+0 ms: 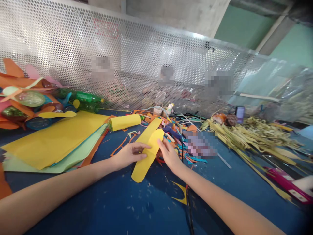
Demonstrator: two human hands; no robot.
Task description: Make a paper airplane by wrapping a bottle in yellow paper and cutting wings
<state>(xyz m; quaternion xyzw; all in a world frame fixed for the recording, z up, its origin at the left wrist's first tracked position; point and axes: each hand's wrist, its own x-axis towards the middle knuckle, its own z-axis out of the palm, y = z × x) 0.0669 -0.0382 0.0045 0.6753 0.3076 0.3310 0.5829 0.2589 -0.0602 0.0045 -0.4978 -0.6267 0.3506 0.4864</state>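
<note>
A yellow paper strip with rounded ends (144, 168) slants between my two hands above the blue table. My left hand (129, 155) pinches its left edge between thumb and fingers. On its upper right edge my right hand (171, 156) grips with the thumb in front and the other fingers partly hidden. Behind it shows a second yellow paper piece (148, 132); whether the two are joined I cannot tell. A green bottle wrapped in yellow paper (126, 122) lies just beyond my left hand. Close past my right hand is a dark blue glue gun (172, 131) among paper scraps.
Stacked coloured paper sheets (56, 137) and several decorated plastic bottles (31, 98) are at left. Dried husks (234, 137) and a magenta power strip (285, 184) are at right. A black cable (189, 209) crosses the blue table (97, 209). A perforated metal screen (137, 58) stands behind.
</note>
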